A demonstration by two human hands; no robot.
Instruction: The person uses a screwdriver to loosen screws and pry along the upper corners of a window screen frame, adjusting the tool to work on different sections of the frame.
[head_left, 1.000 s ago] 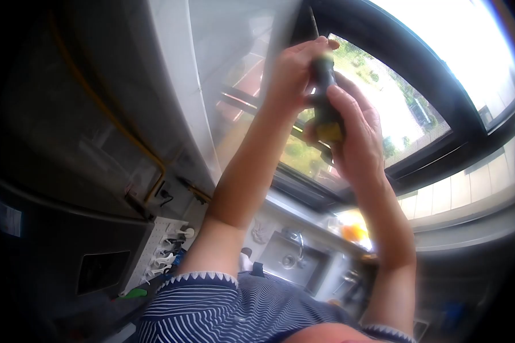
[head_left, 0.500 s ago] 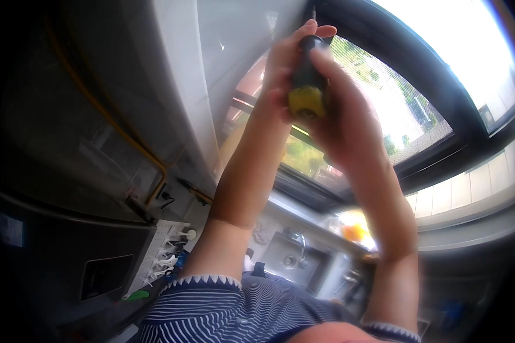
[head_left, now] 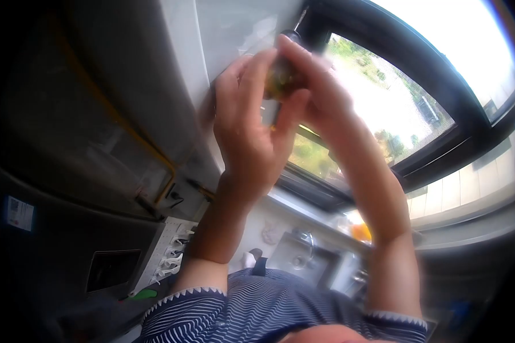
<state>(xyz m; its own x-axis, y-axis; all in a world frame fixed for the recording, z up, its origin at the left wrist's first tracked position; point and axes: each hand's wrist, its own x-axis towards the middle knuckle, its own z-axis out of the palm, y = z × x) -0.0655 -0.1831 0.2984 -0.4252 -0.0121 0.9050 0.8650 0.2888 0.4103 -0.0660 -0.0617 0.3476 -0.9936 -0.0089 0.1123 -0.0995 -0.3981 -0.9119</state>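
Note:
A screwdriver (head_left: 280,80) with a black and yellow handle is raised at the dark window frame (head_left: 320,23), its thin metal shaft pointing up to the frame's corner. Around the handle from the right is my right hand (head_left: 323,86), closed on it and partly blurred. My left hand (head_left: 249,120) is just left of and below the handle, fingers stretched and thumb apart. Whether its fingertips touch the handle I cannot tell. Where the screwdriver's tip ends is too small to make out.
Below the window lies a counter with a sink (head_left: 294,260) and a curved tap. A dark appliance (head_left: 51,246) and a white rack with hooks (head_left: 171,257) stand at lower left. A yellow pipe (head_left: 126,134) runs down the left wall. Something orange (head_left: 360,231) sits by the sill.
My left hand has come down from the shaft to beside the handle and spread its fingers. The screwdriver, with my right hand on it, now leans and sits slightly farther left.

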